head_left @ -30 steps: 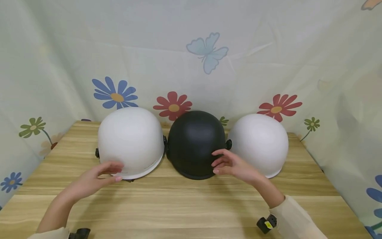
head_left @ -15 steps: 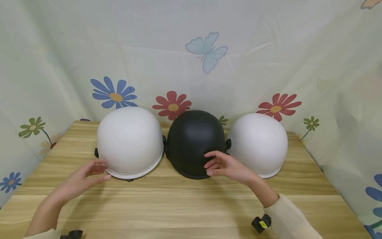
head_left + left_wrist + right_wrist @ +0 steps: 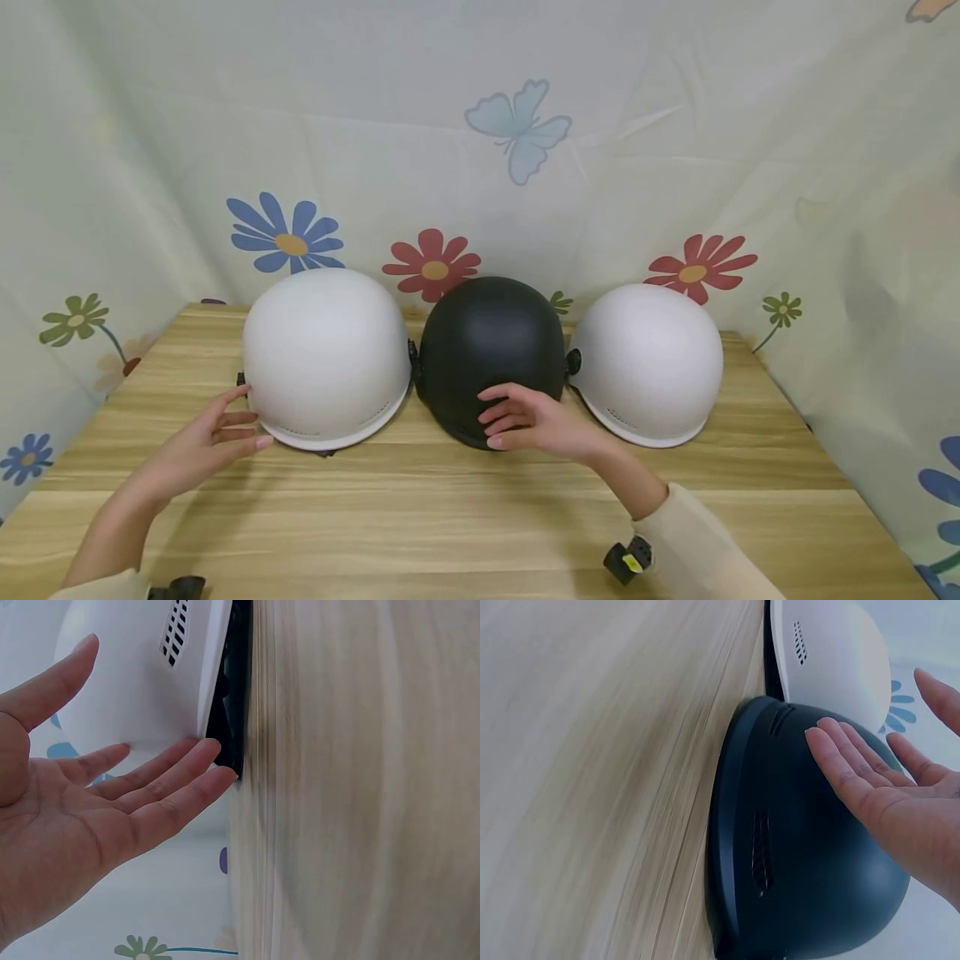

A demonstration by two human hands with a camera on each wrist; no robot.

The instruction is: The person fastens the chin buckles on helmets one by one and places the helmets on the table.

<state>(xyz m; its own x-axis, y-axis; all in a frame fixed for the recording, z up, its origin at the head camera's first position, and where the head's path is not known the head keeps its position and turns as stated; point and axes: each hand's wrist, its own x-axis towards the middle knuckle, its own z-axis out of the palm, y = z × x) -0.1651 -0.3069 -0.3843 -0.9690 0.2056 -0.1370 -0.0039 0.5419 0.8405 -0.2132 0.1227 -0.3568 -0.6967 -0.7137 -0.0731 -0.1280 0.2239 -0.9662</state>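
Note:
Three helmets stand in a row, domes up: a large white helmet (image 3: 326, 350) at left, a black helmet (image 3: 491, 350) in the middle and a second white helmet (image 3: 648, 358) at right. My left hand (image 3: 198, 446) is at the left white helmet's lower left side, fingers spread. In the left wrist view its fingertips (image 3: 206, 754) reach right at the rim, over the dark inner edge. My right hand (image 3: 536, 423) hovers in front of the black helmet with fingers relaxed and nothing held. The right wrist view has those fingertips (image 3: 821, 735) overlapping the black dome near its vent slots.
The helmets sit on a wood-grain table (image 3: 435, 525) close to a flower-print cloth (image 3: 360, 150) hung behind it. Black side knobs (image 3: 573, 362) fill the narrow gaps between neighbouring helmets. Each wrist wears a small black camera (image 3: 628, 560).
My left hand has moved left from the white helmet's front to its side, fingers spreading. My right hand has shifted left across the black helmet's front. The helmets have stayed in place.

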